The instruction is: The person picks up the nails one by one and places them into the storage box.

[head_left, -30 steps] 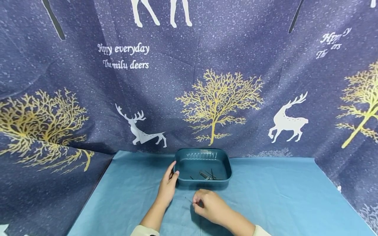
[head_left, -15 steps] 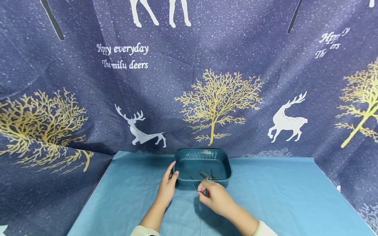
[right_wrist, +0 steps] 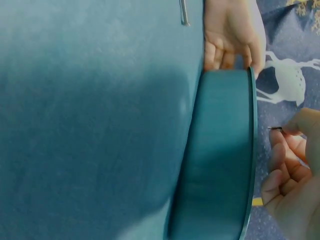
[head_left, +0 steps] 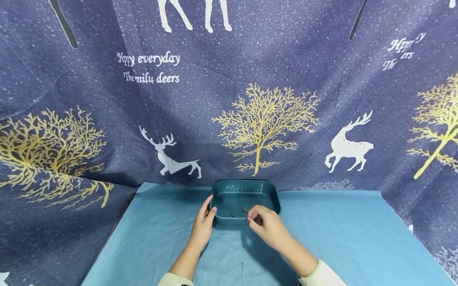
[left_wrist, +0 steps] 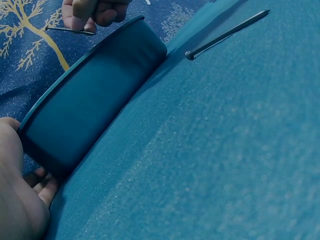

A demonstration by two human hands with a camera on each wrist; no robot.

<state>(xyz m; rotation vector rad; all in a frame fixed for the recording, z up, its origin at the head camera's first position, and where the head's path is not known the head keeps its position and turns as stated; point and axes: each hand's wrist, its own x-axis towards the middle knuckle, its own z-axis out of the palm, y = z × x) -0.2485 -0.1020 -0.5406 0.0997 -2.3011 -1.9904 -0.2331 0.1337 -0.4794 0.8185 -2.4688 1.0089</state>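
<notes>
My left hand grips the left side of a dark teal rectangular tray, thumb at the rim. Above the tray's near right part, my right hand pinches a thin metal nail between thumb and fingertips. That nail lies roughly level in the left wrist view; its end also pokes out past the fingertips in the right wrist view. Several loose nails lie on the tray floor, partly hidden behind the right hand. One more nail rests on the cloth in front of the tray.
A light blue cloth covers the table. Right behind the tray hangs a dark blue curtain printed with deer and golden trees.
My right hand has moved up and to the right, from the cloth to over the tray, with the nail. The nail on the cloth has come into sight. My left hand stays put.
</notes>
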